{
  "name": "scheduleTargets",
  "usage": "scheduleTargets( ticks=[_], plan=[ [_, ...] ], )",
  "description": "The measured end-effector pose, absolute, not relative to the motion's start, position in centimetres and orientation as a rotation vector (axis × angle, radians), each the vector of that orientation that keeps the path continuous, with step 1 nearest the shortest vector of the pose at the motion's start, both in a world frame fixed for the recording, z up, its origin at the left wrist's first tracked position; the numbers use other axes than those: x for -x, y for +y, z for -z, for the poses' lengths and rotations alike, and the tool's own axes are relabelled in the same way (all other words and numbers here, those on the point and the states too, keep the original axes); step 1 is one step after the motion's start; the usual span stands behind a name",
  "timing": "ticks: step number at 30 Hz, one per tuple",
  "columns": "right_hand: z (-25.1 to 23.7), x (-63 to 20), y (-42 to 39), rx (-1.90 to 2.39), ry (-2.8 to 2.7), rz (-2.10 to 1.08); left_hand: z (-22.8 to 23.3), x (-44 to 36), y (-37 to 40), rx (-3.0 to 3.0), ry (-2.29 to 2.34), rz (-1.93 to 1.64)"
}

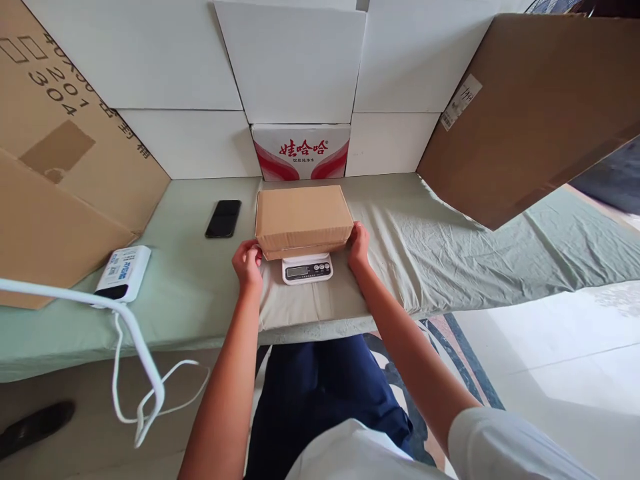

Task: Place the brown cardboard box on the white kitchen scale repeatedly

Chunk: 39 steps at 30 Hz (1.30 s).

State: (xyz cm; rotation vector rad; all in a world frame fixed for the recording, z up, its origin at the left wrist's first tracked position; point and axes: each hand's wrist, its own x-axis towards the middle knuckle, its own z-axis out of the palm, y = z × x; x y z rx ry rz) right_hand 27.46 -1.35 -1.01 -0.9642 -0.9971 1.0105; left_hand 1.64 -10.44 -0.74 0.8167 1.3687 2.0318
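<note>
A closed brown cardboard box (301, 217) rests on a small white digital scale (307, 269) on the green-covered table (200, 293). My left hand (247, 262) grips the box's near left corner. My right hand (359, 244) holds its near right corner. Only the scale's front panel with display and buttons shows under the box.
A black phone (223, 218) lies left of the box. A white device (123, 273) with a white cable (135, 347) sits at the table's left. A red-and-white printed carton (301, 152) stands behind. Large cardboard sheets (540, 107) lean at left and right, white boards at the back.
</note>
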Motion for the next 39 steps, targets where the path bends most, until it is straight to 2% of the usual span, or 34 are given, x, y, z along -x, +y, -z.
scheduleTargets(
  ticks=[39],
  plan=[
    [1.0,-27.7,-0.4,0.835,-0.856,-1.068,0.8,-1.9,-10.6,-0.813,1.374,-1.987]
  ],
)
